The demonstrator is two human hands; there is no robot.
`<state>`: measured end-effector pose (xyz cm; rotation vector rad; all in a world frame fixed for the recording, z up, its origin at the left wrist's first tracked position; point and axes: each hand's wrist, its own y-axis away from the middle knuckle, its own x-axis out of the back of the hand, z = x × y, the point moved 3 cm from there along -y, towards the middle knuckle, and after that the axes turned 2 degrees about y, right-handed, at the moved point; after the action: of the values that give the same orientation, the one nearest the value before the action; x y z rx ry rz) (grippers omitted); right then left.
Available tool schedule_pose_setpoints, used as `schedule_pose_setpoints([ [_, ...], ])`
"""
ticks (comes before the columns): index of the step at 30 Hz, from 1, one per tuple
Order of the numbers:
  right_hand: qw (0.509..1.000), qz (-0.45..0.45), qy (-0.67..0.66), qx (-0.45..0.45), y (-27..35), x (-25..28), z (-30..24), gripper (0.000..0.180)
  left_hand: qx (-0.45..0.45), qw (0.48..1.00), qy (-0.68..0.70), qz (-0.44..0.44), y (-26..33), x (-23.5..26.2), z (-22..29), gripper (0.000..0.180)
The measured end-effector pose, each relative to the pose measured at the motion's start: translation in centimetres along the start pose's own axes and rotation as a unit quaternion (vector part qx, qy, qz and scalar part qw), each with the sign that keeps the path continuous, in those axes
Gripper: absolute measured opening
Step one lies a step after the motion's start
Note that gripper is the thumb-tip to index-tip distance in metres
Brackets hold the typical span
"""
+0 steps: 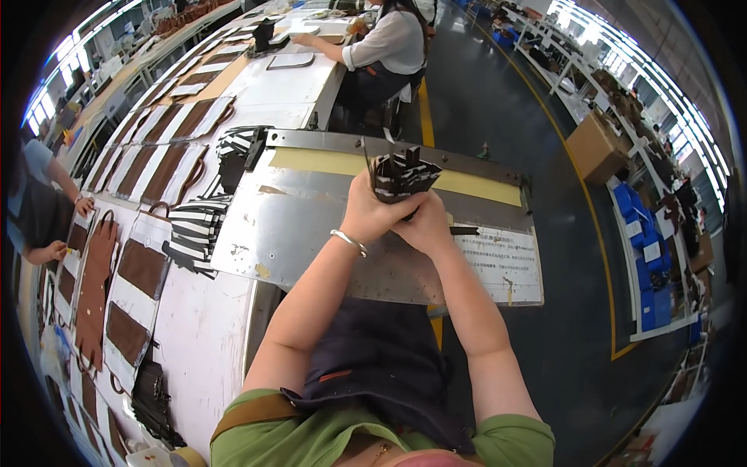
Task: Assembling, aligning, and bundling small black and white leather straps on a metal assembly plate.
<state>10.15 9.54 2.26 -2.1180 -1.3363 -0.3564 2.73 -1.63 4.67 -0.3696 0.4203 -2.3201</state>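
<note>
Limp black-and-white strips (196, 227) fan over a smooth white tabletop (201, 331); rightward, above a shiny, scuffed metal plate (299, 204), the left hand (367, 208) wraps its grip round a striped, thin-layered bundle (405, 180), the right hand (426, 222) clasping its near end.

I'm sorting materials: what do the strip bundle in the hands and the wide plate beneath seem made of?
Strip bundle: possibly leather or synthetic, rather matte; thin, dark-and-pale strips, grain too small to see.
Wide plate: probably bare metal, dull satin, from its grey sheen and scuffs.
</note>
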Motion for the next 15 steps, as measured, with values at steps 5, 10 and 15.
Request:
schedule_pose_setpoints([
  [5, 0.989, 0.038, 0.138, 0.045, 0.2, 0.5, -0.5, 0.069, 0.093, 0.967, 0.237, 0.031, -0.5, -0.1, -0.7, 0.084],
  [10, 0.993, -0.044, 0.084, -0.066, 0.5, 0.8, -1.4, 0.067, -0.037, 0.991, 0.102, 0.08, 0.2, -0.5, -0.7, 0.083],
  [15, 0.984, 0.015, 0.163, 0.064, 0.8, 0.5, -0.3, 0.061, 0.023, 0.993, 0.11, 0.04, 0.7, -1.1, 0.8, 0.059],
])
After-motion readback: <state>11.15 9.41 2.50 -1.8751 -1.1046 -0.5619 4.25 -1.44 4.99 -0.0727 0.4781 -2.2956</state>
